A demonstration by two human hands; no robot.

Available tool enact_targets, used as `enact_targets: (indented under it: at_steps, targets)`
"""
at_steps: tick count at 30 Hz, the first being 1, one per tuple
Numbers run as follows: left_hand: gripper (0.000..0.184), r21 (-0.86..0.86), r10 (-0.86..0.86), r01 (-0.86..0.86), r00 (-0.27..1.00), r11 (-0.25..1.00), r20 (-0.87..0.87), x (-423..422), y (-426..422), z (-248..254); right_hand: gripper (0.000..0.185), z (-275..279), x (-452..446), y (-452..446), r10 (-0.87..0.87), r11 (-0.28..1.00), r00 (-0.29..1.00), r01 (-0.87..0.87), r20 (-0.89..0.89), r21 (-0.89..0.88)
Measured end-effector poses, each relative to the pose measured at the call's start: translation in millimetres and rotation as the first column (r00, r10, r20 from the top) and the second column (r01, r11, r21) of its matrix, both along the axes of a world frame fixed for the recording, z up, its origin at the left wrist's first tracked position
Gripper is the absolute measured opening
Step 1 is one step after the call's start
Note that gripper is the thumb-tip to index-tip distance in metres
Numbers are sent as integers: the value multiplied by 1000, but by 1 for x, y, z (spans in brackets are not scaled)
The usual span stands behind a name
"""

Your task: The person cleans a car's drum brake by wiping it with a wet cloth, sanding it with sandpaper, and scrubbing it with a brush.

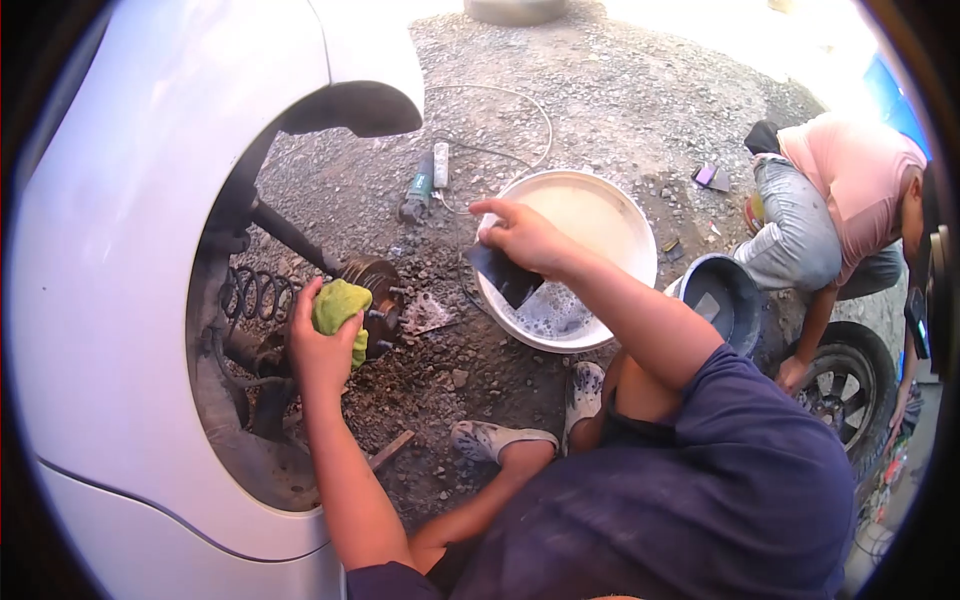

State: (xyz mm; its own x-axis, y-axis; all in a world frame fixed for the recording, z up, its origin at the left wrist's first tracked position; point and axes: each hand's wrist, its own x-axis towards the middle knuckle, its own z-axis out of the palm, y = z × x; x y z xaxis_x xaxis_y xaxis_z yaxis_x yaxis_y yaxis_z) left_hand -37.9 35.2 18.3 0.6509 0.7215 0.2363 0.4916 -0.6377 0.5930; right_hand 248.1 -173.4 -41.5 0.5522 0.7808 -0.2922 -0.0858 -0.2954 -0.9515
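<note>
A person's left hand (322, 350) clutched a crumpled yellow-green cloth (340, 306) beside a rusty round metal hub (375, 270) under a white car body (130, 280); whether cloth and metal touched could not be told. The right hand (525, 238) pinched a flat dark sheet (508, 278) above a round white tub (651, 235) of sudsy water. A wet, loose grip could have let the sheet slip into the suds, and the hub's protruding studs might have snagged the cloth or scraped knuckles. Spilled water could have reached the green-and-black handheld power tool (417, 190) and thin looping cable (547, 120) on the gravel (660, 80) nearby. The wheel arch crowded the left arm, and a dark coil spring (262, 292) sat behind that hand. Beyond the tub, a dark round bucket (742, 330) stood before a pink-shirted co-worker (860, 190), who bent over a black-tyred spoked wheel (872, 380).
</note>
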Motion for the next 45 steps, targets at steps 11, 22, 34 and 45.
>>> enact_targets:
  at_steps: [11,22,34,45]
  targets:
    - [90,-130,-88,88,996,988,0,21,-89,13,74,6,-83,-7,528,821,764,-571,372,8]
    - [103,-728,192,207,885,654,424,5,-142,-31,49,2,-98,3,250,850,855,31,-454,526]
    - [54,-729,225,436,756,528,615,34,-202,-76,41,-8,-118,-9,-89,858,944,235,-319,457]
    - [35,-900,845,-32,359,435,396,-101,-137,-125,48,-17,-48,-24,-170,958,968,206,-184,198]
